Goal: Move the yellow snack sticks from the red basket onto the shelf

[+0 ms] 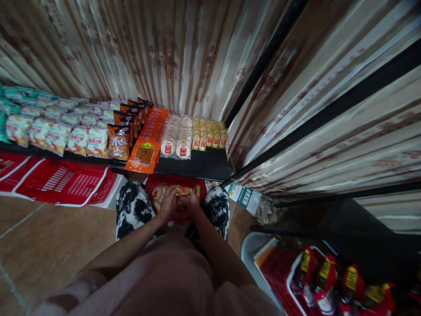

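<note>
Between my knees sits a red basket (201,183) with packaged snacks (158,193) in it. Over it, my left hand (169,202) and my right hand (191,202) both grip a small yellow snack pack (182,191), one at each end. On the black shelf (197,166) just ahead, similar yellow snack packs (204,138) stand in short rows at the right end. Left of them are clear packs of round white biscuits (176,147), then a flat orange snack bag (144,151).
White and orange snack bags (87,140) fill the shelf's left side. A red bag with white handles (66,180) lies below. Black rack bars (263,66) cross before the curtain (158,52). Red packs (324,281) stand at lower right by a grey tub (251,245).
</note>
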{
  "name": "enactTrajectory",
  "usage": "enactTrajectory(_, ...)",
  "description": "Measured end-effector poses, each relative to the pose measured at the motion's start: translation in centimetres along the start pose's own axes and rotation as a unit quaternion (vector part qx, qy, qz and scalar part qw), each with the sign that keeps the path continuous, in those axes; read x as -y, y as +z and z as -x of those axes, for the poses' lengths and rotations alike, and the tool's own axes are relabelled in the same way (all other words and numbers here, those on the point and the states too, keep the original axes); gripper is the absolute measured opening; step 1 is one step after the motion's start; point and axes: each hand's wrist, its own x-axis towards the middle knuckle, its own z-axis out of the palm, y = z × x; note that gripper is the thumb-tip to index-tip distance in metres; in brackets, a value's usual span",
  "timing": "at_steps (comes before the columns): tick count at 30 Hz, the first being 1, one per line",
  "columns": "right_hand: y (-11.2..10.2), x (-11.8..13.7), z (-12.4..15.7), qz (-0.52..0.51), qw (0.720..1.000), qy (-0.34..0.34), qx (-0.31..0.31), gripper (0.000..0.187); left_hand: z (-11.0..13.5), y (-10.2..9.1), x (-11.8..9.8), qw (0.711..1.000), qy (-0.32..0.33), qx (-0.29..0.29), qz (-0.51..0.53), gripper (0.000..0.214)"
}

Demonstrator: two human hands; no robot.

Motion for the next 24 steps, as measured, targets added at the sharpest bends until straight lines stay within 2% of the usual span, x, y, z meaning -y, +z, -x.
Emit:
enactTrajectory(3, 0.3, 0.5, 0.7, -0.025, 0.999, 0.024, -0.02, 0.015, -0.1, -0.3, -0.1, 1.0, -0.011, -0.022, -0.007, 0.033)
enactTrajectory(10, 0.8, 0.9, 1.8, -0.019, 0.999, 0.023, -0.029, 0.014, -0.6, -0.9, 0.3, 0.999, -0.028, -0.034, -0.006, 0.034)
enactTrajectory(18, 0.6, 1.0, 2.4, -0.008, 1.0, 0.003, -0.009, 0.008, -1.1, -1.5, 0.1, 0.998, -0.037, -0.045, 0.017, 0.033)
enactTrajectory(24, 0.2, 0.6, 2.8, 0.028, 0.999, -0.008, 0.017, 0.013, -1.8, -1.3, 0.4, 0.996, -0.045, -0.059, 0.039, 0.032)
